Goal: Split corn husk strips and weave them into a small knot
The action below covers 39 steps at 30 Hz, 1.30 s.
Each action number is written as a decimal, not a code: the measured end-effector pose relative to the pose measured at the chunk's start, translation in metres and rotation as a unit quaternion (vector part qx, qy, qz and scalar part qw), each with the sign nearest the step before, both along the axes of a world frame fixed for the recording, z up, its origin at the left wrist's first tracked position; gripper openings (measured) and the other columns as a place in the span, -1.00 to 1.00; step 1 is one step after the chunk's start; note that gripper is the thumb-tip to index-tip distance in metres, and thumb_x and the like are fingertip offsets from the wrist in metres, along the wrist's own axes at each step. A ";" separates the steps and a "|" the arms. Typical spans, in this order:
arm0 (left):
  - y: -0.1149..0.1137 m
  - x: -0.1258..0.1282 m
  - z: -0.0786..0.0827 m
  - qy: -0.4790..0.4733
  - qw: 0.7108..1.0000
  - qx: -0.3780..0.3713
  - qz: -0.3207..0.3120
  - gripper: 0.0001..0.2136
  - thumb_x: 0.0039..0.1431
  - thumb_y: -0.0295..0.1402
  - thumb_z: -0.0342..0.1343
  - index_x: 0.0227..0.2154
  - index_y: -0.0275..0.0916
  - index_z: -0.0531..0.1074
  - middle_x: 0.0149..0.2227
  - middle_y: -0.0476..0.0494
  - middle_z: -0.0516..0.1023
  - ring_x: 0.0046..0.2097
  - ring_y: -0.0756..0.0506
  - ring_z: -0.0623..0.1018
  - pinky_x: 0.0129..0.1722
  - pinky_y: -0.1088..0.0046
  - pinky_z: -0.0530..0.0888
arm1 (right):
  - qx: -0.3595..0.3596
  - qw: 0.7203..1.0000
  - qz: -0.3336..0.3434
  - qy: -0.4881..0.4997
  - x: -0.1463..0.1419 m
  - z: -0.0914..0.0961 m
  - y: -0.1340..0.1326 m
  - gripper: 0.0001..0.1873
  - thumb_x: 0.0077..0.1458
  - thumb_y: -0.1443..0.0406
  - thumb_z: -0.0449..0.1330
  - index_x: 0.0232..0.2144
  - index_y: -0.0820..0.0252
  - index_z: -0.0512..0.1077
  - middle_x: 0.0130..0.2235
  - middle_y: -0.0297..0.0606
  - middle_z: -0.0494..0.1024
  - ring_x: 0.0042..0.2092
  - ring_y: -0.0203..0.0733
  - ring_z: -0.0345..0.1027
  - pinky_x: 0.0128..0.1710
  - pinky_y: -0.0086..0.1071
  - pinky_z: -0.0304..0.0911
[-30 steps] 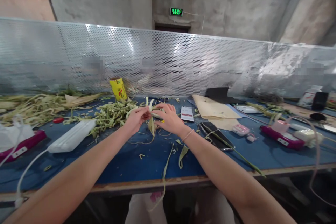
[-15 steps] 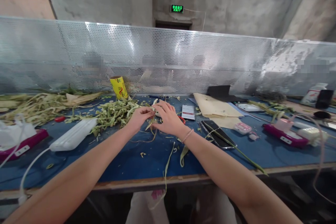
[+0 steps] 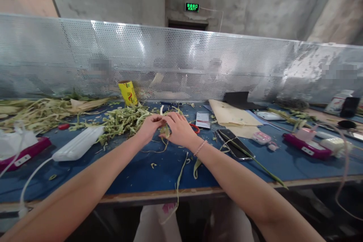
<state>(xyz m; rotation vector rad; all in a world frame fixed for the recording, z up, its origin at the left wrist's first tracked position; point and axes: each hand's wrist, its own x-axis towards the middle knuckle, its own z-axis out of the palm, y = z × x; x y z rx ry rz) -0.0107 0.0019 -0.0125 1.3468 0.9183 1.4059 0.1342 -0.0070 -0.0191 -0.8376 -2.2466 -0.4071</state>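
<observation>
Over the blue tabletop my left hand (image 3: 149,127) pinches a pale green leaf strip (image 3: 166,131). My right hand (image 3: 180,130), with a thin beaded bracelet at the wrist, is closed on the same strip from the other side, fingertips touching those of the left. Part of the strip hangs below the fingers, and a pale end sticks up above them. Just left of my hands lies a heap of short green leaf pieces (image 3: 120,121). Orange scissor-like handles (image 3: 195,127) show beside my right hand, the rest hidden.
Near the left forearm lies a white power adapter (image 3: 78,143). A yellow tube (image 3: 127,92) stands behind the heap. To the right are a phone (image 3: 235,143), brown paper (image 3: 229,113) and a pink case (image 3: 261,137). Long leaves (image 3: 178,189) hang over the front edge; a perforated metal screen (image 3: 181,64) stands behind.
My hands have drawn closer together, and the right fingers have closed in toward the left. The leaf strip has turned, with a pale end now pointing upward.
</observation>
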 end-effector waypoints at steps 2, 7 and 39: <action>-0.001 0.001 0.001 -0.006 1.000 -0.012 0.000 -0.73 -0.44 -0.32 0.33 -0.59 -0.32 0.44 -0.59 0.01 0.40 -0.49 0.05 0.37 -0.46 0.51 0.29 | -0.004 1.000 0.019 0.005 0.000 0.000 0.004 -0.56 0.01 0.17 0.13 -0.08 0.29 0.27 -0.10 -0.04 0.33 -0.04 -0.03 0.19 -0.04 -0.14 0.18; 0.000 -0.002 0.003 0.028 1.000 0.005 0.008 -0.73 -0.35 -0.24 0.30 -0.60 -0.33 0.43 -0.62 0.02 0.35 -0.51 0.06 0.33 -0.48 0.51 0.26 | -0.072 0.993 0.080 0.056 0.003 0.003 0.012 -0.72 0.04 0.34 0.09 -0.15 0.32 0.30 -0.16 -0.08 0.37 -0.07 -0.16 0.25 -0.07 -0.26 0.25; -0.008 -0.001 0.007 0.271 0.941 0.187 0.078 -0.92 -0.17 -0.32 0.18 -0.56 -0.22 0.46 -0.49 -0.05 0.38 -0.43 -0.02 0.36 -0.40 0.47 0.29 | -0.422 0.783 0.154 0.430 0.000 -0.001 0.026 -0.59 -0.17 0.22 0.20 -0.27 0.15 0.11 -0.59 -0.50 0.40 -0.57 -0.32 0.36 -0.52 -0.44 0.28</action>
